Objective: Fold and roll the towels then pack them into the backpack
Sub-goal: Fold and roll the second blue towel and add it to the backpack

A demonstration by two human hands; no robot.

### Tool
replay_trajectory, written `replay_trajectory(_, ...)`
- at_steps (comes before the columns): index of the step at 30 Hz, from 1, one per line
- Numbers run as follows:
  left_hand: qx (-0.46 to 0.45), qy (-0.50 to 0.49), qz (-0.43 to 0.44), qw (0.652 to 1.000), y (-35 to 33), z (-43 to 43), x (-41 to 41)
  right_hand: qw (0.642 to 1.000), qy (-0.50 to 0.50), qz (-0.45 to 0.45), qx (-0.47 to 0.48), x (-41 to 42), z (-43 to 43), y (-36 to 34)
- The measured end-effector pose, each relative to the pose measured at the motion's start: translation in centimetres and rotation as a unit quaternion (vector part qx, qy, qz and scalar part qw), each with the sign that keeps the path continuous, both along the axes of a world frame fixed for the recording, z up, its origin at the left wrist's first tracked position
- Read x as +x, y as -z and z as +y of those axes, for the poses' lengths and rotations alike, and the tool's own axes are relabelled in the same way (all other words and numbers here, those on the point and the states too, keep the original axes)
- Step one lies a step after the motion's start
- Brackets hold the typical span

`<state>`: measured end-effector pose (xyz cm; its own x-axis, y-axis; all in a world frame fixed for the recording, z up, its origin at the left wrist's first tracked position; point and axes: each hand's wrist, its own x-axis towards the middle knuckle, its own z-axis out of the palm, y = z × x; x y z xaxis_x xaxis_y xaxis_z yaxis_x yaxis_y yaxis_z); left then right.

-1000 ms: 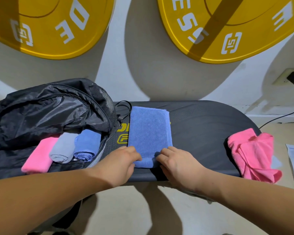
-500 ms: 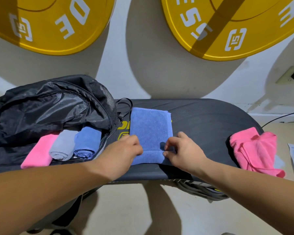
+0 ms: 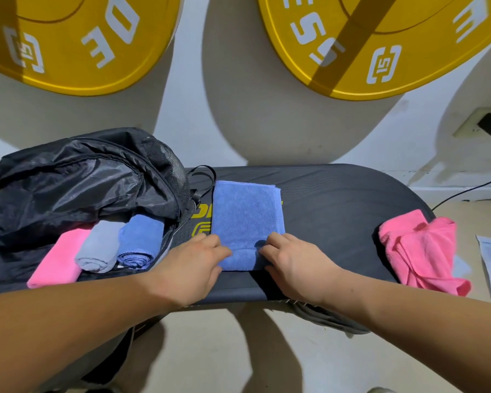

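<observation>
Between left hand (image 3: 193, 265) and right hand (image 3: 292, 265) — blue towel (image 3: 247, 217), near end rolled

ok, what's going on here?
A person is rolling a folded blue towel on a platform: left hand and right hand grip its near end, where a short roll shows. A pink roll, grey roll and blue roll lie in the open backpack. A crumpled pink towel waits at the right.

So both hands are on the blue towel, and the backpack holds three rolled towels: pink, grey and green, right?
Almost: the third roll in the backpack is blue, not green; the head view shows it beside the grey roll. The left hand and right hand are on the flat towel.
</observation>
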<state>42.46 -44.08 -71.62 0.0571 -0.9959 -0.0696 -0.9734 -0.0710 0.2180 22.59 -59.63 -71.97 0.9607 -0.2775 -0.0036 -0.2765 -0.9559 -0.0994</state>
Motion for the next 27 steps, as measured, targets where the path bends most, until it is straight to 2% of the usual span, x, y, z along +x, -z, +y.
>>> replay_trajectory(2,0.018,-0.030,0.047,0.998,-0.4,-0.2,0.2,0.999,0.016,0.023,0.046,0.2,-0.2,-0.7)
replay_trajectory(4,0.046,-0.091,0.135,0.986,-0.9,-0.5,0.4,0.988,0.064,0.027,0.137,0.6,-0.8,-1.8)
replay_trajectory(7,0.091,-0.195,0.286,0.934,-1.0,-0.7,0.3,0.933,0.192,0.020,0.304,1.0,-1.5,-2.8)
replay_trajectory(10,0.097,-0.264,0.365,0.887,-1.1,-1.0,0.1,0.891,0.271,-0.005,0.364,1.1,-1.5,-2.2)
replay_trajectory(11,0.095,-0.275,0.359,0.887,-1.1,-1.3,0.1,0.881,0.293,-0.018,0.372,1.1,-1.4,-2.0)
replay_trajectory(12,0.089,-0.274,0.322,0.902,-1.2,-1.6,0.2,0.873,0.310,-0.034,0.376,1.1,-1.5,-1.7)
replay_trajectory(14,0.062,-0.247,0.199,0.946,-1.1,-1.9,0.6,0.869,0.324,-0.054,0.369,1.2,-1.9,-1.4)
replay_trajectory(16,-0.006,-0.193,0.125,0.973,-0.8,-2.0,1.1,0.897,0.302,-0.050,0.318,1.2,-2.3,-1.4)
replay_trajectory(18,-0.072,-0.068,0.058,0.993,-0.5,-1.8,1.4,0.945,0.238,-0.056,0.218,1.0,-2.5,-1.1)
replay_trajectory(20,-0.085,0.070,-0.038,0.993,0.1,-1.5,1.1,0.979,0.140,-0.070,0.132,0.8,-2.3,-1.1)
replay_trajectory(21,-0.076,0.107,-0.074,0.989,0.3,-1.2,0.8,0.990,0.085,-0.068,0.087,0.8,-2.1,-0.9)
replay_trajectory(24,-0.068,0.128,-0.118,0.982,0.6,-0.5,0.2,0.997,-0.032,-0.057,-0.032,0.4,-1.6,-0.9)
replay_trajectory(27,-0.059,0.093,-0.119,0.987,0.3,-0.4,0.0,0.995,-0.052,-0.023,-0.083,0.1,-2.0,-0.6)
